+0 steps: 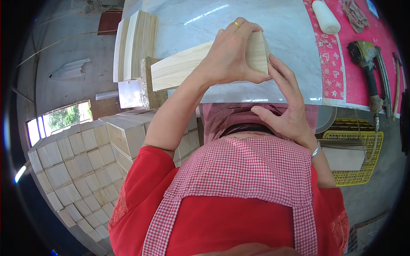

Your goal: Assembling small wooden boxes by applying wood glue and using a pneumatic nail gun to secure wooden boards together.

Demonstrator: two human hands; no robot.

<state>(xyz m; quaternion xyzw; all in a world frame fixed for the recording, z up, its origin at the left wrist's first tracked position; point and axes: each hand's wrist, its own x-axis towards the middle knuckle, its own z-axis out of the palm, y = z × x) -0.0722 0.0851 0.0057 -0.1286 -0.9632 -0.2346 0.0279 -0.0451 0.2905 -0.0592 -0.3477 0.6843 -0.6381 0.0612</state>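
Note:
A long, pale wooden box (181,66) lies across the near part of the table, its right end turned toward my right side. My left hand (228,53) grips it near that end from above, with the thumb on the near side and the fingers over the far side. At the right end, fingertips of my right hand (292,113) touch or nearly touch the end face. That hand's fingers are stretched out and its thumb stands apart, below the box. The underside of the box is hidden.
Thin wooden boards (136,45) stand at the table's left edge. Many finished-looking boxes (81,166) are stacked lower left. On the right, a pink cloth (354,81) bears an air nailer (363,55), a white roll (326,17) and a rag (355,16). A yellow crate (350,177) is below.

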